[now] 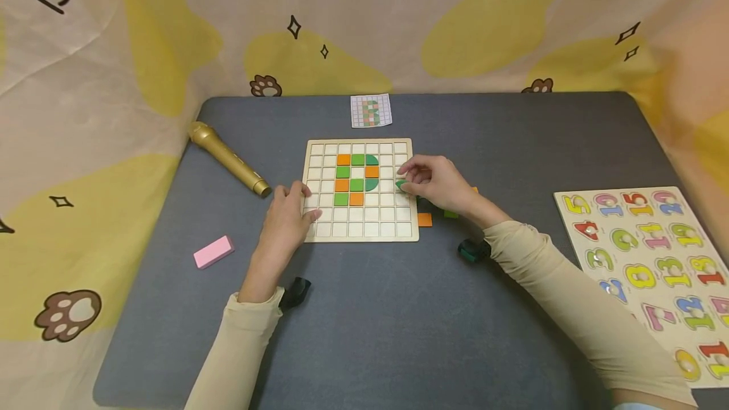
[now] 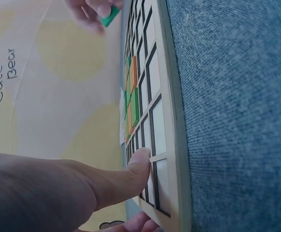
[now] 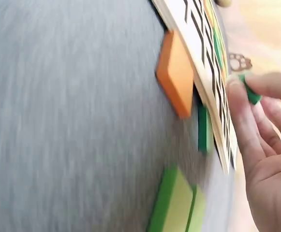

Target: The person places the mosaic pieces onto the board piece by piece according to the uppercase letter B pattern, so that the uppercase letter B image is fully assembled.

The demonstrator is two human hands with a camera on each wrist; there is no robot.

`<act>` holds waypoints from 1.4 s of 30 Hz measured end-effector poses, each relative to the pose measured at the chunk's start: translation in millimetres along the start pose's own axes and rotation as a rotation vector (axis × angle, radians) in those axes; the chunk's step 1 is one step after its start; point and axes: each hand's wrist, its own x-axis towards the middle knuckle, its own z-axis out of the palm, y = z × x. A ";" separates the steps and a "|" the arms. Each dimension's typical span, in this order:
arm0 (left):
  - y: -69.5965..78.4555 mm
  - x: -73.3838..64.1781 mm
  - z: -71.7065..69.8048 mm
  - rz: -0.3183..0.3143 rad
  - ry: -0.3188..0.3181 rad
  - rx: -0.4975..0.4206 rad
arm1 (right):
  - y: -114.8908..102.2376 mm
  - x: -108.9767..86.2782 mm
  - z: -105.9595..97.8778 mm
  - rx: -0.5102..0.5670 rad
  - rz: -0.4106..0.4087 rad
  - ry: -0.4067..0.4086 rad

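A wooden grid board (image 1: pixel 387 212) lies on the table, with orange, green and teal tiles (image 1: pixel 357 185) set in its middle cells. My left hand (image 1: pixel 286 215) holds the board's left edge. In the left wrist view its thumb (image 2: pixel 139 169) lies on the cells, with the other fingers partly hidden at the edge. Over the board's right side, my right hand (image 1: pixel 435 183) pinches a small green tile (image 1: pixel 400 184) between thumb and fingers. The same green tile (image 3: pixel 251 90) shows in the right wrist view, its exact shape partly covered.
An orange tile (image 1: pixel 424 219) and green tiles (image 3: pixel 171 203) lie right of the board. A pattern card (image 1: pixel 371 111) is behind it. To the left are a gold microphone (image 1: pixel 230 160) and a pink block (image 1: pixel 213 252). A number puzzle (image 1: pixel 623 264) lies at right.
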 end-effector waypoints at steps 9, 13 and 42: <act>-0.9 1.9 0.4 -0.006 -0.003 0.010 | -10.0 7.0 31.4 -0.032 -0.064 -0.030; -0.8 2.1 0.1 -0.006 -0.005 0.006 | -14.4 11.2 43.1 -0.031 -0.045 -0.010; -1.0 1.3 -1.7 -0.015 -0.015 -0.001 | -20.6 17.6 55.1 -0.170 -0.066 -0.027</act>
